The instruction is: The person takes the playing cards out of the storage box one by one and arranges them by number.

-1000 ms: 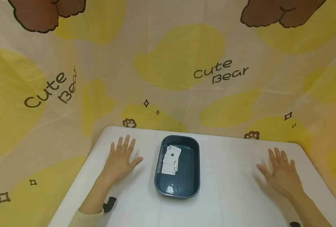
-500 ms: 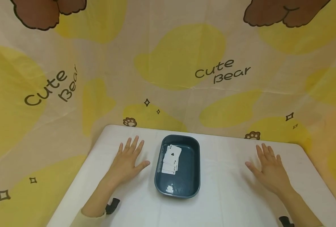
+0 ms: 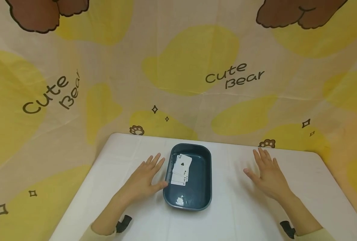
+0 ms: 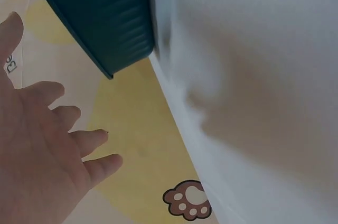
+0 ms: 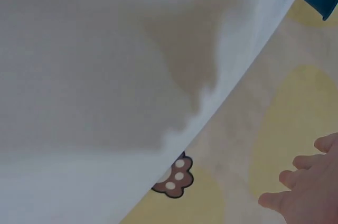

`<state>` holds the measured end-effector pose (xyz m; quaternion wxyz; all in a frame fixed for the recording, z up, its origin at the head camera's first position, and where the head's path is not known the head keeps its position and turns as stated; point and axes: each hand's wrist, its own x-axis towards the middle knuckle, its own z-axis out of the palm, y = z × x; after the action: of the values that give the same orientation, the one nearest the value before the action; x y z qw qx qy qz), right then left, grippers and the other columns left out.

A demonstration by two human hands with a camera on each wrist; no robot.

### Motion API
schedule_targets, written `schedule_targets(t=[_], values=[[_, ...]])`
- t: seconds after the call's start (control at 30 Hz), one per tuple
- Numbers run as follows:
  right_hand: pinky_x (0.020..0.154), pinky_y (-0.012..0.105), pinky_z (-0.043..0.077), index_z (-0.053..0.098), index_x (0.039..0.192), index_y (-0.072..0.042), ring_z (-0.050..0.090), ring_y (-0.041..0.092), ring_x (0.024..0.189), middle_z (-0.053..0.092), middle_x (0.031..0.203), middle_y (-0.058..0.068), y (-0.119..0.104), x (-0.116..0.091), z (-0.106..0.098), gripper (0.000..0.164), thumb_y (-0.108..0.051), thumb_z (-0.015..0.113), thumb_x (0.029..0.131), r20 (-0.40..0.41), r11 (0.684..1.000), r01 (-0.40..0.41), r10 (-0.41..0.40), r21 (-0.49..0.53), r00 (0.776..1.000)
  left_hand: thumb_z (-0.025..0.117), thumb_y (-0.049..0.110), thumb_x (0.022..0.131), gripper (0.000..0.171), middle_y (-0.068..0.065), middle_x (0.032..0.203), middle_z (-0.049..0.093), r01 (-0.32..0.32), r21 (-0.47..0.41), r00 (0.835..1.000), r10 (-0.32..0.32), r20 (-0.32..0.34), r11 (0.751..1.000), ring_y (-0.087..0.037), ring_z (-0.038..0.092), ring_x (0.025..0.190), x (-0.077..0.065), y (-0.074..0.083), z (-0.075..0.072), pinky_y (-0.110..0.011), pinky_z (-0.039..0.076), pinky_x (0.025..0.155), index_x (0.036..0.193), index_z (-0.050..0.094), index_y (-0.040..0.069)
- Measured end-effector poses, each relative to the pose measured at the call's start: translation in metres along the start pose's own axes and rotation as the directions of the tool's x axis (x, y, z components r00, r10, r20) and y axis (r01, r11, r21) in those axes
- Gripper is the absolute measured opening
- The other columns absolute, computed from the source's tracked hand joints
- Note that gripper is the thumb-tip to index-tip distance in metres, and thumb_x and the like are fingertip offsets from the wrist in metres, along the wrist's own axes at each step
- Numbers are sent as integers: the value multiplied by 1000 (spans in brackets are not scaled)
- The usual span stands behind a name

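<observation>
In the head view a dark blue rectangular tray (image 3: 196,194) stands on the white table. Several playing cards (image 3: 181,169) lie overlapped along its left side, an ace of clubs face up on top. My left hand (image 3: 143,179) hovers just left of the tray, fingers spread and holding nothing; its thumb tip overlaps the tray's left rim, and whether it touches I cannot tell. Farther off on the right, my right hand (image 3: 268,175) hangs above the table with straight, spread fingers and nothing in it. The left wrist view shows the tray's ribbed outer wall (image 4: 111,18) beyond the thumb.
The white table (image 3: 235,214) ends at a back edge behind the tray. A yellow and beige cloth (image 3: 178,73) with bear prints hangs behind it. Black wrist straps (image 3: 124,224) show under both forearms.
Both hands have moved inward toward the tray, the left one rightward up to its rim, the right one leftward. The tray and cards have stayed in place.
</observation>
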<state>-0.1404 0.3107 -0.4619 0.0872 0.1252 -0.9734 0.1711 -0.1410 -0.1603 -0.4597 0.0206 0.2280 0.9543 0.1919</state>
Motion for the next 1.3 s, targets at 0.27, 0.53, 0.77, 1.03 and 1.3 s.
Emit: schedule_targets(t=[0.27, 0.53, 0.77, 1.03, 1.3], values=[[121, 72, 15, 26, 163, 4, 19, 51, 154, 23, 168, 31, -16, 10, 8, 89, -53, 60, 103, 46, 1000, -3, 2, 26, 999, 72, 55, 93, 89, -6, 173, 25, -3, -31, 998, 5, 67, 1000, -40, 25, 157, 1, 4, 8, -58, 27, 124, 162, 40, 9], [120, 72, 20, 31, 161, 5, 22, 48, 155, 25, 168, 29, -34, 17, 17, 88, -52, 63, 101, 63, 999, 20, -22, 31, 998, 74, 49, 92, 85, -5, 171, 30, -34, -49, 996, 38, 83, 998, -39, 29, 155, 1, 3, 13, -60, 31, 122, 161, 42, 9], [121, 70, 21, 33, 161, 4, 23, 46, 155, 26, 168, 26, -53, 27, 25, 87, -52, 63, 101, 73, 996, 63, -67, 58, 995, 75, 38, 91, 82, -10, 169, 33, -75, -80, 994, 80, 74, 994, -40, 32, 154, -1, 2, 16, -60, 33, 120, 159, 44, 5], [122, 66, 25, 32, 162, 1, 28, 45, 154, 26, 169, 24, -74, 37, 32, 89, -50, 67, 99, 69, 987, 115, -123, 116, 990, 75, 33, 91, 83, -3, 171, 30, -19, -144, 995, 33, 96, 989, -35, 30, 156, -5, 6, 17, -62, 33, 120, 161, 41, 8], [121, 65, 27, 34, 161, 1, 33, 45, 152, 30, 168, 23, -92, 50, 40, 94, -53, 71, 94, 55, 979, 135, -145, 155, 988, 78, 34, 88, 85, 0, 170, 31, 13, -152, 996, 1, 94, 988, -32, 30, 156, -6, 8, 15, -63, 34, 119, 161, 42, 10]])
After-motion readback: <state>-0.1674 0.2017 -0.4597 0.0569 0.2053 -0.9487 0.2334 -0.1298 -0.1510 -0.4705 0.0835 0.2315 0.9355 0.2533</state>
